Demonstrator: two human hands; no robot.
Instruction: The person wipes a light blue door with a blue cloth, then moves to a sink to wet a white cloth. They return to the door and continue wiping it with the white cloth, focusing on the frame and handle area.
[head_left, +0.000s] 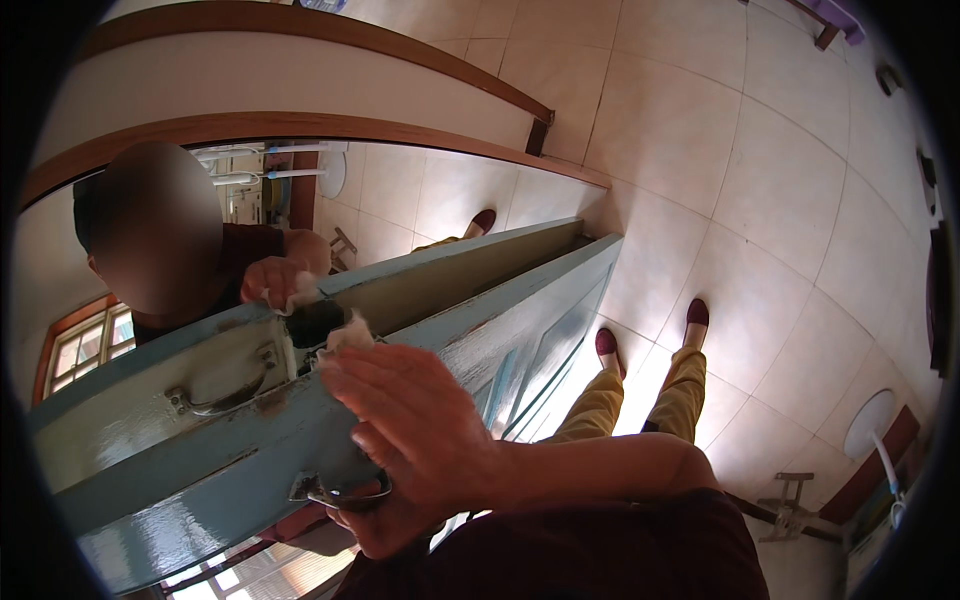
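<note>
My right hand (412, 420) reaches in from the lower right, with a crumpled white tissue or cloth (351, 334) at its fingertips. It lies over the near blue painted edge (450, 330) of a worn wooden furniture piece. Its lower part is beside a curved metal handle (345, 491); the contact there is unclear. Farther left, a cream panel (150, 420) with another metal handle (225, 397) lies between two blue edges. A dark gap (319, 322) shows beside the tissue. Behind, a mirror (390, 180) reflects a person and a hand with white material. My left hand is out of view.
Wood-trimmed boards (300, 75) border the mirror. The tiled floor (675, 150) spreads to the right, with my feet in dark red shoes (609, 343) beside the furniture. A small stand (787, 506) and a white pedestal fan (870, 424) are at the lower right.
</note>
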